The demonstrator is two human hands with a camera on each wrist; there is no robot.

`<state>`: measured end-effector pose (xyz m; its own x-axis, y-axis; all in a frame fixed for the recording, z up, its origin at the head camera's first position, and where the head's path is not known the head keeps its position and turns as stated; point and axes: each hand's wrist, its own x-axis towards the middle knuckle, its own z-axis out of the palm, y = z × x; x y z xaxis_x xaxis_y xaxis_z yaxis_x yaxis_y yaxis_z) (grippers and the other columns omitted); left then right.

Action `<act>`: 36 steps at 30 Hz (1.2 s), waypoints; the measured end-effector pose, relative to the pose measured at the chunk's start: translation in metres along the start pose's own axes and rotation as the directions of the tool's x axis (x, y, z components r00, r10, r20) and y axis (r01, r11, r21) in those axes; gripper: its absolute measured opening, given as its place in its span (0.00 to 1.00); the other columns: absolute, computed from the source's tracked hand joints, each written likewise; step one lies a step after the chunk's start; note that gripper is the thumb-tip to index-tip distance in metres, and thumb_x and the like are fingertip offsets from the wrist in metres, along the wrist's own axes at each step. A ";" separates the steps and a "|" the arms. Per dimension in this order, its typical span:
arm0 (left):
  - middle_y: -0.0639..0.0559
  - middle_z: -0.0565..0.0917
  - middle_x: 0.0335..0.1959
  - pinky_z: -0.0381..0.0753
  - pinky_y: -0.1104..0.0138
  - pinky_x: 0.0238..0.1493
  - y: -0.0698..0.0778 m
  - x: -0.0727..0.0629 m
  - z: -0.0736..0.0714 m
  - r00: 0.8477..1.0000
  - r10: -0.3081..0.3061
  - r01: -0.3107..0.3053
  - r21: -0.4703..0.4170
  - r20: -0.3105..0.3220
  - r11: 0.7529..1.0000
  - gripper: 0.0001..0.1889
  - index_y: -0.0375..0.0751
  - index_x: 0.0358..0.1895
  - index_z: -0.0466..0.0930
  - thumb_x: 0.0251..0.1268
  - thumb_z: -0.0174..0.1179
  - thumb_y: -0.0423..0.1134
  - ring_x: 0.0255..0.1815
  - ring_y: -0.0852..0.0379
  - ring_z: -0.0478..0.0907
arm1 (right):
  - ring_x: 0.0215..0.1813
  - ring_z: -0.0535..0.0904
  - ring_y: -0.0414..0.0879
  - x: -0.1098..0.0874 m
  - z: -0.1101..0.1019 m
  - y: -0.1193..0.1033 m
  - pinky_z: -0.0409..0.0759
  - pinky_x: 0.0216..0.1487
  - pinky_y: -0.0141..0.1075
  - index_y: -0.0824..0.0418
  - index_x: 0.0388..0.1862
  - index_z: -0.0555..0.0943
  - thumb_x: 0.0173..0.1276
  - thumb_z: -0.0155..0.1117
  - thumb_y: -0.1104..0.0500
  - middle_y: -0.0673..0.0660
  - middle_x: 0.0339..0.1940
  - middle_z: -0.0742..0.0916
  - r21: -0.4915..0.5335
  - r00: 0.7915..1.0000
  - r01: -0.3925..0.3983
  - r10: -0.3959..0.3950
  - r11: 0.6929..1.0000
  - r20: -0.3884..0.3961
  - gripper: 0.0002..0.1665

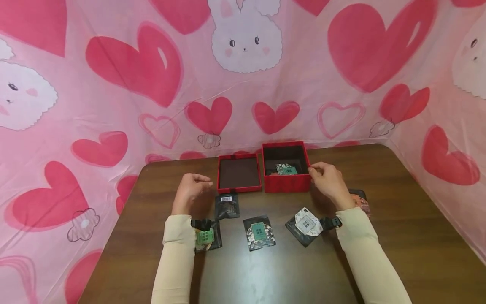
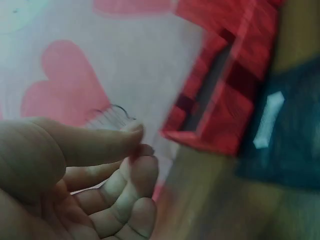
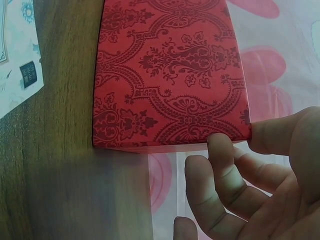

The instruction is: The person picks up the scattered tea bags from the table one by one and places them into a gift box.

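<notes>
Evidently the work is only partway along. The red box (image 1: 287, 184) stands uncovered by the far edge of the tabletop (image 1: 414, 219), right of that edge's middle, and its lid (image 1: 239, 174) lies off to its left, hollow side up. Inside the box at least one teal-labelled packet (image 1: 286, 169) shows; anything deeper is hidden.

Five packets lie outside, so the sorting between box and tabletop looks unfinished. The barcoded packet (image 1: 227, 209) is just in front of the lid, and the green-labelled packet (image 1: 211, 237) is towards the left edge, partly behind the left wrist. The middle packet (image 1: 260, 234) and the white-fronted packet (image 1: 305, 226) lie in front of the box; the orange packet (image 1: 360, 200) is towards the right edge, half hidden.

Of the hands, the right hand (image 1: 329, 181) pinches the box's near right top corner between thumb and fingers. The left hand (image 1: 193, 191) hangs loosely curled beside the lid, thumb near forefinger, with nothing visible in it. The lid is not yet on.
</notes>
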<state>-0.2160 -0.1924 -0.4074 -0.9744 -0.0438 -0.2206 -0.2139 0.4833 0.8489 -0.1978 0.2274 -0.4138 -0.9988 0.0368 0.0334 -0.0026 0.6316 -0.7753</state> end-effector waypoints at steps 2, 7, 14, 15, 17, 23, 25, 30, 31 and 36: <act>0.40 0.86 0.44 0.78 0.49 0.54 -0.005 0.004 0.001 1.000 -0.007 0.006 0.049 0.025 0.999 0.10 0.31 0.46 0.86 0.64 0.68 0.33 0.47 0.43 0.79 | 0.43 0.85 0.57 0.001 -0.002 -0.001 0.82 0.41 0.45 0.68 0.61 0.78 0.80 0.53 0.50 0.67 0.46 0.86 -0.004 1.000 0.001 -0.001 1.000 0.003 0.24; 0.41 0.86 0.39 0.80 0.52 0.48 -0.017 0.013 0.007 0.997 -0.037 0.029 0.116 0.063 0.993 0.11 0.30 0.44 0.86 0.58 0.72 0.29 0.40 0.46 0.81 | 0.44 0.84 0.57 0.001 -0.005 -0.001 0.82 0.40 0.44 0.68 0.62 0.77 0.80 0.53 0.49 0.67 0.47 0.86 -0.018 1.000 -0.011 0.012 1.000 0.026 0.26; 0.45 0.87 0.31 0.82 0.56 0.39 -0.023 0.016 0.018 0.997 -0.028 0.014 0.178 0.074 0.984 0.16 0.32 0.43 0.87 0.49 0.78 0.32 0.32 0.50 0.81 | 0.43 0.84 0.56 0.001 -0.006 0.000 0.80 0.38 0.41 0.68 0.61 0.78 0.79 0.54 0.49 0.66 0.45 0.86 -0.038 1.000 -0.003 0.004 0.999 0.020 0.25; 0.46 0.87 0.31 0.82 0.56 0.39 -0.023 0.016 0.020 0.997 -0.022 0.008 0.182 0.074 0.983 0.16 0.32 0.42 0.88 0.48 0.78 0.31 0.32 0.50 0.81 | 0.43 0.84 0.56 0.001 -0.006 0.000 0.80 0.38 0.41 0.68 0.61 0.78 0.79 0.54 0.49 0.66 0.44 0.86 -0.041 1.000 -0.003 0.004 0.999 0.019 0.25; 0.46 0.87 0.30 0.82 0.56 0.39 -0.024 0.016 0.023 0.997 -0.010 -0.004 0.200 0.070 0.980 0.16 0.33 0.41 0.88 0.46 0.79 0.31 0.32 0.50 0.81 | 0.42 0.84 0.55 0.001 -0.005 0.000 0.79 0.37 0.41 0.67 0.61 0.78 0.79 0.54 0.49 0.65 0.43 0.87 -0.046 1.000 -0.005 0.006 0.999 0.014 0.25; 0.48 0.88 0.31 0.81 0.57 0.37 -0.026 0.021 0.027 0.998 0.031 -0.045 0.307 0.050 0.951 0.13 0.37 0.35 0.90 0.42 0.81 0.32 0.33 0.49 0.79 | 0.40 0.84 0.54 0.000 -0.004 0.001 0.78 0.35 0.40 0.68 0.60 0.78 0.79 0.55 0.50 0.65 0.41 0.87 -0.052 1.000 -0.002 0.002 0.999 0.006 0.24; 0.47 0.88 0.32 0.81 0.56 0.36 -0.027 0.023 0.027 0.998 0.042 -0.056 0.343 0.049 0.938 0.12 0.38 0.34 0.91 0.43 0.81 0.32 0.33 0.48 0.78 | 0.40 0.84 0.54 0.001 -0.003 0.002 0.78 0.36 0.40 0.68 0.60 0.79 0.79 0.55 0.50 0.64 0.41 0.88 -0.049 1.000 0.003 -0.002 0.999 0.005 0.24; 0.46 0.87 0.32 0.81 0.55 0.34 -0.025 0.026 0.023 0.997 0.049 -0.067 0.380 0.058 0.923 0.10 0.38 0.32 0.91 0.45 0.81 0.34 0.30 0.47 0.78 | 0.39 0.84 0.54 0.002 0.000 0.001 0.78 0.36 0.39 0.67 0.60 0.79 0.79 0.54 0.50 0.64 0.40 0.88 -0.034 1.000 0.005 -0.005 0.999 -0.008 0.23; 0.46 0.87 0.32 0.80 0.55 0.34 -0.024 0.027 0.022 0.997 0.050 -0.071 0.382 0.064 0.921 0.09 0.38 0.31 0.90 0.45 0.81 0.34 0.29 0.47 0.78 | 0.39 0.84 0.53 0.002 0.001 0.001 0.78 0.35 0.39 0.67 0.60 0.79 0.79 0.54 0.51 0.64 0.40 0.88 -0.030 1.000 0.000 0.000 1.000 -0.008 0.23; 0.47 0.86 0.29 0.78 0.58 0.32 -0.022 0.028 0.015 0.994 0.072 -0.100 0.407 0.083 0.908 0.08 0.38 0.27 0.90 0.45 0.80 0.34 0.31 0.47 0.75 | 0.38 0.83 0.53 0.004 0.004 -0.002 0.79 0.35 0.39 0.67 0.61 0.79 0.79 0.55 0.50 0.63 0.39 0.87 -0.019 1.000 -0.009 0.009 1.000 -0.014 0.24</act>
<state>-0.2378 -0.1914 -0.4396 -0.9781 0.0642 -0.1982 -0.0685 0.7992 0.5972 -0.2022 0.2227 -0.4148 -0.9980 0.0533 0.0353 0.0075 0.6462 -0.7631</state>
